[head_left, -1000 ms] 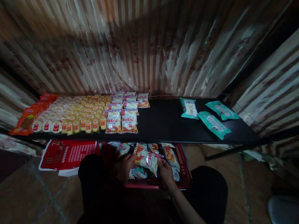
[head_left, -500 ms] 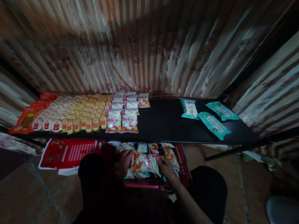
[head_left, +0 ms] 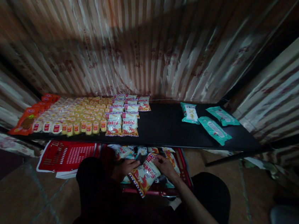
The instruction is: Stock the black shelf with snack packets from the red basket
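Observation:
A snack bag (head_left: 145, 174) with a red and orange picture and a striped edge is tilted above a red shopping basket (head_left: 183, 169). My right hand (head_left: 164, 166) pinches its upper right corner. My left hand (head_left: 125, 168) lies at the bag's upper left edge, fingers stretched out; whether it touches the bag is hard to see. Under both hands, more snack bags (head_left: 124, 151) fill the basket. Matching snack bags (head_left: 129, 124) stand in rows on the black shelf (head_left: 164, 124) in front of me.
Left on the shelf are orange packs (head_left: 27, 119) and rows of small wrapped cakes (head_left: 85, 115). Several teal bags (head_left: 215, 130) lie on the right. A red basket-like piece (head_left: 71, 154) sits below the shelf at left. Striped curtains (head_left: 132, 49) hang behind.
The snack bag has turned from lying level to tilted, its lower left end swinging toward me. My left hand has come away from its left end; my right hand keeps hold of the corner.

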Motion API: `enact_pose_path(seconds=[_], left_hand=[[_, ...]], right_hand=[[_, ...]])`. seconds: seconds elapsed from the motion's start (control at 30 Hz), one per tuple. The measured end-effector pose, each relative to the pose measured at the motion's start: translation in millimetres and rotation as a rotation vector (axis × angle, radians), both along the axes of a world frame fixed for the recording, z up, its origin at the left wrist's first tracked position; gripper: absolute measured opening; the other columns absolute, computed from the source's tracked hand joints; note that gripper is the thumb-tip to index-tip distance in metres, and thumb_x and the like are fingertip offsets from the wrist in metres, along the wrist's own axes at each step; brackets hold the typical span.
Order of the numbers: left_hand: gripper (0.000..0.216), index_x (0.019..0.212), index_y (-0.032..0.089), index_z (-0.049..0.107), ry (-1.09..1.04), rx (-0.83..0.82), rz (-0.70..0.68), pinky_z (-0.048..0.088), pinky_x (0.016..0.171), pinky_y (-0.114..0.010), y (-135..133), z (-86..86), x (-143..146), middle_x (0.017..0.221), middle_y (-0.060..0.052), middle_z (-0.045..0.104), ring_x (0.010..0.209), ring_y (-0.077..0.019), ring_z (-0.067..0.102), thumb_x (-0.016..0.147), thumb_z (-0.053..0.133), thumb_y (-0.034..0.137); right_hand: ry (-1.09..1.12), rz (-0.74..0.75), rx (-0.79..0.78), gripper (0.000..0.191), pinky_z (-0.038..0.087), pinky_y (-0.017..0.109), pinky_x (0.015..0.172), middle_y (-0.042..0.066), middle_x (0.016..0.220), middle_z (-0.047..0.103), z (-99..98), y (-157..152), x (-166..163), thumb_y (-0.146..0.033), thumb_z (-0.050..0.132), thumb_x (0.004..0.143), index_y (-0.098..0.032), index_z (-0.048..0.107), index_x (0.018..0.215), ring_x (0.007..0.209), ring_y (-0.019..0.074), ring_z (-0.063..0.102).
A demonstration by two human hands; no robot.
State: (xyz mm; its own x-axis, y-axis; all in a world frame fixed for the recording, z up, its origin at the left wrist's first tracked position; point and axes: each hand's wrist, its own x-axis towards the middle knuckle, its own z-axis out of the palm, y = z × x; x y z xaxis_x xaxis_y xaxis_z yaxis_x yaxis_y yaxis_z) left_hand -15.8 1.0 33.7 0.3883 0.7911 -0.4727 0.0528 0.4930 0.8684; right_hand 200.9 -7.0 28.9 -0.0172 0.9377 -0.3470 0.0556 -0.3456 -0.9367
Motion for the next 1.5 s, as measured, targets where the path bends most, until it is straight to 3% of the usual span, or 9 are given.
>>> enact_pose_path(seconds=[0.17,0.4,0.6,0.77,0.93,1.03,1.27,1.5], left_hand=[[0.037,0.068,0.015,0.068,0.017,0.013,-0.093,0.037,0.058,-0.023,-1.8,-1.5,4.8,0.062,0.002,0.062,0.059,-0.0119,0.051,0.056,0.078,0.049],[0.046,0.092,0.019,0.070,-0.121,-0.011,-0.077,0.047,0.076,-0.030,-9.4,7.1,6.8,0.086,-0.005,0.070,0.082,-0.0211,0.064,0.062,0.074,0.054],[0.048,0.097,0.017,0.069,-0.221,-0.066,-0.122,0.047,0.083,-0.032,-12.6,18.4,7.3,0.097,-0.007,0.070,0.090,-0.0229,0.064,0.061,0.078,0.047],[0.052,0.088,0.015,0.069,-0.216,-0.111,-0.009,0.049,0.076,-0.034,-12.7,5.6,11.2,0.081,-0.006,0.071,0.079,-0.0239,0.066,0.048,0.085,0.044],[0.060,0.089,0.012,0.067,-0.211,-0.126,0.179,0.050,0.075,-0.035,-13.9,-14.2,15.1,0.079,-0.008,0.071,0.076,-0.0249,0.067,0.046,0.084,0.051],[0.062,0.090,0.014,0.066,-0.191,-0.123,0.273,0.050,0.076,-0.036,-15.5,-19.2,18.7,0.081,-0.008,0.071,0.079,-0.0254,0.067,0.046,0.083,0.053],[0.058,0.089,0.017,0.064,-0.164,-0.119,0.395,0.050,0.075,-0.036,-22.0,-13.0,31.0,0.083,-0.006,0.072,0.078,-0.0241,0.067,0.047,0.082,0.053],[0.058,0.085,0.016,0.063,-0.177,-0.130,0.418,0.049,0.075,-0.034,-29.3,-6.6,37.7,0.078,-0.006,0.071,0.080,-0.0253,0.067,0.044,0.083,0.053]], right_hand=[[-0.038,0.018,0.027,0.036,0.041,0.026,0.055,0.000,0.065,0.063,5.1,8.0,-5.8,-0.052,0.070,0.059,-0.019,0.067,0.073,0.058,0.0140,0.052],[-0.046,0.030,0.049,0.034,0.041,0.025,0.055,-0.002,0.060,0.061,14.3,12.4,-10.1,-0.049,0.073,0.057,-0.019,0.067,0.070,0.056,0.0131,0.052],[-0.021,0.026,0.035,0.035,0.039,0.024,0.051,-0.003,0.057,0.061,15.0,14.8,-12.1,-0.049,0.075,0.054,-0.018,0.068,0.069,0.050,0.0115,0.050],[-0.005,0.005,0.043,0.038,0.042,0.026,0.054,-0.001,0.060,0.063,15.6,14.0,-15.9,-0.053,0.073,0.056,-0.018,0.068,0.070,0.056,0.0140,0.055],[0.038,-0.165,0.042,0.051,0.049,0.034,0.074,0.005,0.088,0.070,17.9,3.1,-18.4,-0.058,0.069,0.063,-0.021,0.066,0.098,0.083,0.0229,0.064],[0.085,-0.230,-0.036,0.053,0.049,0.037,0.082,0.007,0.101,0.070,15.2,-9.3,-20.5,-0.059,0.068,0.065,-0.023,0.065,0.104,0.096,0.0263,0.064],[0.281,-0.121,-0.161,0.055,0.050,0.039,0.086,0.006,0.110,0.069,7.5,-36.5,-30.3,-0.058,0.068,0.066,-0.023,0.064,0.108,0.105,0.0272,0.062],[0.339,-0.109,-0.160,0.058,0.051,0.039,0.084,0.006,0.098,0.072,6.9,-42.6,-42.1,-0.060,0.066,0.067,-0.022,0.062,0.111,0.097,0.0277,0.065]])
